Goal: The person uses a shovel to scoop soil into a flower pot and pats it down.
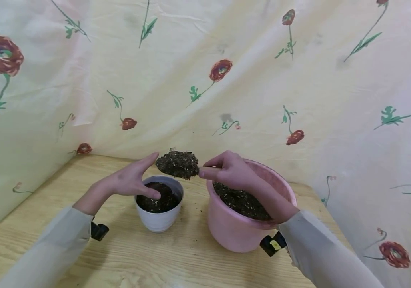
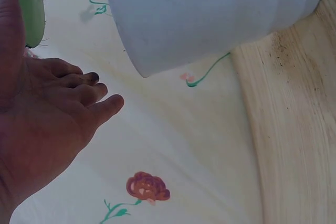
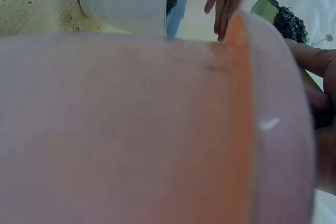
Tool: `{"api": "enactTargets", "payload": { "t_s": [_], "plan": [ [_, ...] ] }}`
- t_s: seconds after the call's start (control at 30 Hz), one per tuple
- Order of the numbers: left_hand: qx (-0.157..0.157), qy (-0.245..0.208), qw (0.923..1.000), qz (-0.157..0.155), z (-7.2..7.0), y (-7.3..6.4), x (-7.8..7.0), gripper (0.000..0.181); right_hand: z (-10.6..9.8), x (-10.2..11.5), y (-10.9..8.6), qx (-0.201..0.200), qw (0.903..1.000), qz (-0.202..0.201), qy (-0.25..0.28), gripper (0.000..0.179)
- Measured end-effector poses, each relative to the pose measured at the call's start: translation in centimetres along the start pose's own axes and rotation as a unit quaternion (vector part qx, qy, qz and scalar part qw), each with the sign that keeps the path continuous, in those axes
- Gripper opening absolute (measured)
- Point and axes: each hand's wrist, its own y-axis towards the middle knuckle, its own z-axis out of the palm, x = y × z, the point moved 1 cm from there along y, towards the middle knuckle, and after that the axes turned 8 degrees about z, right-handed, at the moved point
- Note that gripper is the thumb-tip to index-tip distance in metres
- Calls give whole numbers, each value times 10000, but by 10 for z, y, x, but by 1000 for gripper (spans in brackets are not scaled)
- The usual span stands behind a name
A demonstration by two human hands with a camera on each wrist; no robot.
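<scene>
My right hand [image 1: 232,172] grips a small green trowel [image 3: 264,10] by its handle, most of which the fingers hide. A mound of dark soil [image 1: 178,164] covers the blade, held above the back of a white pot [image 1: 158,221]. Dark soil [image 1: 160,191] also lies inside that pot. At the pot's left side, my left hand [image 1: 130,180] is spread, with its thumb over the soil and its fingertips near the blade's tip. The left wrist view shows the trowel's green underside [image 2: 31,11] beside this hand [image 2: 47,114], which holds nothing.
A large pink pot [image 1: 230,228], partly filled with soil [image 1: 241,200], stands right of the white one, below my right forearm. Soil crumbs dot the wooden table [image 1: 137,256] between them. Flower-patterned cloth [image 1: 176,80] rises behind the table and along its sides.
</scene>
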Motion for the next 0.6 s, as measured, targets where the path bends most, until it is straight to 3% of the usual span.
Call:
{"api": "enactTargets", "payload": {
  "t_s": [0.27, 0.6],
  "plan": [
    [32, -94, 9999, -31, 2, -10, 5, 123, 14, 0, 9, 25, 9999, 21, -149, 24],
    [206, -539, 9983, -90, 15, -14, 18, 123, 21, -2, 21, 397, 9989, 120, -232, 25]
  ]
}}
